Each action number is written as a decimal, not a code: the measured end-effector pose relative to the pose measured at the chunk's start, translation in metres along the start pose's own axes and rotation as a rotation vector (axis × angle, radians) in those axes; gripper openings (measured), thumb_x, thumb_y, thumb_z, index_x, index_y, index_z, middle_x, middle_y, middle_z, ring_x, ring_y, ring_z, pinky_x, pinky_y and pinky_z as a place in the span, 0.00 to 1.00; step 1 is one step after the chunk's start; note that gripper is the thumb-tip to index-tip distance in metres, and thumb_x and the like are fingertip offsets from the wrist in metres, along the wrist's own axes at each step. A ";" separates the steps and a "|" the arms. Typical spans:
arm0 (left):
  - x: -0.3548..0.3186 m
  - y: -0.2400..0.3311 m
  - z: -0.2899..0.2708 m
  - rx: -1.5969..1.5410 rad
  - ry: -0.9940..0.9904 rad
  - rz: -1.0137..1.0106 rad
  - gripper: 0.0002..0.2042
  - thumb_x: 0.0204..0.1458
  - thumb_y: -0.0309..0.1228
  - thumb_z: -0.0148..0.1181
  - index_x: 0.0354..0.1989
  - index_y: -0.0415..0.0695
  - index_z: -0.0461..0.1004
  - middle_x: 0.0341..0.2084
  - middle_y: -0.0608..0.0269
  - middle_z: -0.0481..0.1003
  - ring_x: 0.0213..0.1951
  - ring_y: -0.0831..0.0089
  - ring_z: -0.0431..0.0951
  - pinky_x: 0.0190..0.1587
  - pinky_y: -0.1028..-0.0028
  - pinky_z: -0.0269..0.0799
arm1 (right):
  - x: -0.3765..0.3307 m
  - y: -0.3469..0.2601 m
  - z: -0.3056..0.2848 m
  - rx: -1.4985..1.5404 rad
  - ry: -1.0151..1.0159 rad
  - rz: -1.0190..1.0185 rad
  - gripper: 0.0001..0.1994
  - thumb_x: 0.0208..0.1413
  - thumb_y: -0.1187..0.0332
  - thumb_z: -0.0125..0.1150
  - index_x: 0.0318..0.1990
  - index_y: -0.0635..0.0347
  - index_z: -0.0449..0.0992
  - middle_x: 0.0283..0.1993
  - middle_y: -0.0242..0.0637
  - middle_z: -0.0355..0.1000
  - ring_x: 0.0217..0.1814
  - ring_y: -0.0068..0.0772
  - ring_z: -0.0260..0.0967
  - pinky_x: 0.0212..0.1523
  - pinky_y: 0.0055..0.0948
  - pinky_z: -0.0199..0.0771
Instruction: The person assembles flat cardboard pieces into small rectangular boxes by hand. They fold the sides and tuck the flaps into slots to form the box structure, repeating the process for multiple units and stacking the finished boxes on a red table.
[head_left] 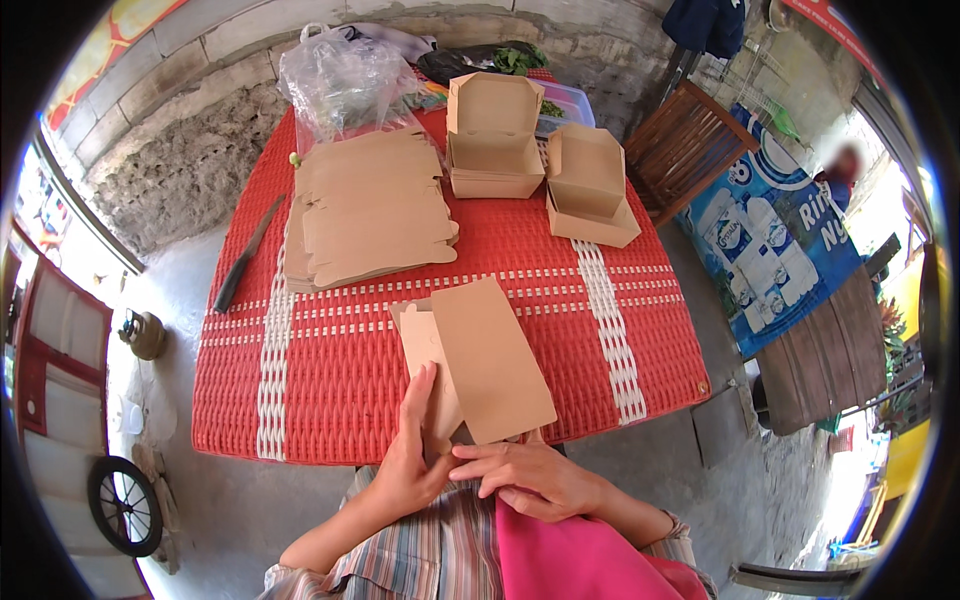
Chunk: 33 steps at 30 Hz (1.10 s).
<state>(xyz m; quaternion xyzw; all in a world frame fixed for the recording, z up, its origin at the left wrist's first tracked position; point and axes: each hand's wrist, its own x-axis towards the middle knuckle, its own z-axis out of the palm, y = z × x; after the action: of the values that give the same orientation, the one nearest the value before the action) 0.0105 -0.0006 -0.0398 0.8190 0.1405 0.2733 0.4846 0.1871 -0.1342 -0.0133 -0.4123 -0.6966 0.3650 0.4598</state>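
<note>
A partly folded brown cardboard food box point(492, 360) is at the near edge of the red woven table, one broad panel raised and a paler inner side showing at its left. My left hand point(412, 475) grips that left side, its fingers lying up along the panel. At the box's near end, my right hand point(530, 478) has its fingers bent around the lower corner; part of its grip is hidden by the panel. Beyond the box lies a stack of flat cardboard box blanks point(372, 210). Two folded boxes with raised lids, one left point(495, 165) and one right point(592, 205), stand at the back right.
A knife with a dark handle point(232, 283) lies along the left side of the red table point(330, 400). Clear plastic bags point(340, 85), green leaves point(515, 60) and a clear plastic container point(570, 105) are at the far end. A wooden chair point(685, 150) stands beyond the right corner.
</note>
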 end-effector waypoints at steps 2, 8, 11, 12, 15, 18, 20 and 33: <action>-0.003 -0.001 -0.004 -0.008 0.064 -0.034 0.34 0.59 0.19 0.49 0.71 0.32 0.39 0.71 0.42 0.44 0.72 0.51 0.45 0.71 0.62 0.45 | -0.003 0.002 -0.004 -0.143 0.076 -0.080 0.08 0.52 0.80 0.53 0.39 0.59 0.73 0.55 0.41 0.74 0.62 0.47 0.69 0.64 0.48 0.61; -0.012 -0.009 -0.021 -0.216 0.198 0.117 0.23 0.65 0.22 0.36 0.69 0.31 0.47 0.69 0.42 0.50 0.71 0.51 0.50 0.69 0.61 0.49 | -0.031 0.020 -0.014 -0.275 0.508 -0.165 0.17 0.41 0.84 0.56 0.39 0.55 0.75 0.51 0.36 0.74 0.59 0.49 0.70 0.69 0.53 0.49; -0.017 -0.018 -0.016 -0.271 0.226 0.235 0.22 0.66 0.22 0.34 0.68 0.33 0.51 0.68 0.40 0.51 0.70 0.48 0.53 0.67 0.60 0.54 | -0.022 0.017 -0.015 -0.655 0.461 -0.047 0.22 0.38 0.85 0.58 0.43 0.52 0.75 0.57 0.36 0.71 0.66 0.46 0.64 0.71 0.55 0.46; -0.015 -0.016 -0.018 -0.249 0.212 0.200 0.22 0.66 0.23 0.34 0.68 0.34 0.51 0.68 0.41 0.51 0.69 0.51 0.54 0.67 0.61 0.54 | -0.023 0.019 -0.021 -0.700 0.294 -0.038 0.25 0.41 0.81 0.60 0.50 0.48 0.75 0.62 0.34 0.67 0.70 0.39 0.59 0.72 0.57 0.42; -0.005 -0.015 -0.023 -0.187 0.221 -0.031 0.24 0.65 0.20 0.37 0.69 0.35 0.48 0.67 0.47 0.56 0.60 0.66 0.65 0.63 0.70 0.58 | -0.015 0.000 -0.023 -0.672 0.043 0.116 0.23 0.48 0.71 0.63 0.55 0.46 0.74 0.62 0.30 0.67 0.69 0.33 0.60 0.73 0.55 0.41; 0.013 -0.020 -0.026 -0.277 0.306 -0.165 0.25 0.64 0.20 0.42 0.70 0.35 0.48 0.65 0.52 0.61 0.52 0.77 0.70 0.57 0.76 0.62 | -0.010 -0.006 -0.020 -0.764 -0.038 0.158 0.23 0.49 0.65 0.66 0.56 0.45 0.75 0.63 0.29 0.68 0.67 0.33 0.63 0.68 0.57 0.51; 0.019 -0.031 -0.030 -0.427 0.346 -0.289 0.26 0.62 0.21 0.48 0.68 0.34 0.51 0.64 0.54 0.61 0.50 0.79 0.71 0.53 0.76 0.66 | -0.013 0.003 -0.019 -0.866 -0.049 0.138 0.22 0.49 0.64 0.67 0.54 0.45 0.76 0.61 0.28 0.69 0.66 0.33 0.64 0.66 0.54 0.54; -0.007 -0.002 -0.043 0.503 0.460 0.234 0.27 0.48 0.23 0.62 0.58 0.37 0.59 0.44 0.51 0.69 0.46 0.57 0.72 0.50 0.58 0.66 | 0.018 0.015 -0.010 -0.898 0.017 0.084 0.09 0.52 0.68 0.64 0.42 0.52 0.79 0.39 0.28 0.77 0.41 0.33 0.75 0.43 0.34 0.72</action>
<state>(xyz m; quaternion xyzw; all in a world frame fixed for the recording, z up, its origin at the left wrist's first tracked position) -0.0205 0.0274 -0.0276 0.8403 0.2138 0.4610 0.1890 0.1960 -0.1104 -0.0169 -0.6018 -0.7649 0.0414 0.2258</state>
